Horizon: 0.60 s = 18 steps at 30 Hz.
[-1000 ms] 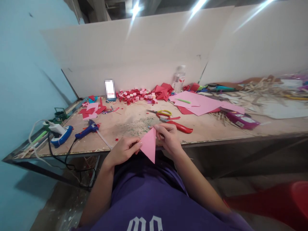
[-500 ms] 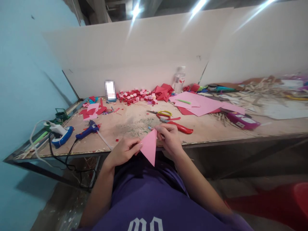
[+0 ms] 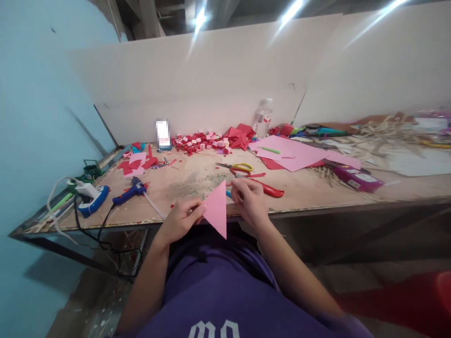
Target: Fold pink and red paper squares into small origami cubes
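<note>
A folded-looking pink paper triangle hangs over the table's front edge, one side upright and facing right. My left hand pinches its left corner between thumb and fingers. My right hand is closed, its fingers curled and one fingertip at the triangle's top corner. Just behind the paper and my right hand, part of a small blue thing shows; the rest is hidden. Scissors with yellow and red handles lie beyond my right hand, beside a red-handled tool partly covered by that hand.
A blue glue gun and a power strip with cables lie at left. Red and pink paper cubes are heaped behind, near a plastic bottle. Pink sheets, a purple pack and wooden sticks cover the right.
The pink paper triangle has turned a little and risen slightly, its right side now more upright. My right hand's fingers have shifted from pinching over its top corner to the corner's right side.
</note>
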Each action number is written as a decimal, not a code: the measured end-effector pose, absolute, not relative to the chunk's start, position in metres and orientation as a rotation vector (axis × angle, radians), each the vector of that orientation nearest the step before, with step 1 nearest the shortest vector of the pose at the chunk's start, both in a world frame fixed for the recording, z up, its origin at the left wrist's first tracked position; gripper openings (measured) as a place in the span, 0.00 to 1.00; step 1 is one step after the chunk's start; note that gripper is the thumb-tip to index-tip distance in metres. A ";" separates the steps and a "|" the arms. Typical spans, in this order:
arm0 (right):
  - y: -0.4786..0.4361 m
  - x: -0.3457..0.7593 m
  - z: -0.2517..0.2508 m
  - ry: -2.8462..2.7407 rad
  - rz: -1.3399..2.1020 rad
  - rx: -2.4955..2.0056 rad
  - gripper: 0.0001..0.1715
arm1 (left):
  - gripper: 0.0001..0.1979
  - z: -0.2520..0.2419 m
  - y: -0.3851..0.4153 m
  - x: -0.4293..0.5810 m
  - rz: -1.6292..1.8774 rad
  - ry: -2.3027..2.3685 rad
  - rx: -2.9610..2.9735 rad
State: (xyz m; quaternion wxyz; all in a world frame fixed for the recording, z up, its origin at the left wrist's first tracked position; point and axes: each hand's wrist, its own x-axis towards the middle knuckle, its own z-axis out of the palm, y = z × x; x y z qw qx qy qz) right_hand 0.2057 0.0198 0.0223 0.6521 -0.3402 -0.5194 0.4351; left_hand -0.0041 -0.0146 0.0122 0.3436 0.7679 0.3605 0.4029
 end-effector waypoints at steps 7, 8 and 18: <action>0.009 0.200 0.020 -1.435 0.783 -0.869 0.14 | 0.20 0.005 -0.009 0.002 1.357 1.056 1.695; 0.009 0.200 0.020 -1.446 0.761 -0.865 0.14 | 0.20 0.005 -0.008 0.001 1.386 1.077 1.704; 0.013 0.196 0.016 -1.835 0.844 -0.813 0.38 | 0.20 0.005 -0.006 0.001 1.467 1.240 1.740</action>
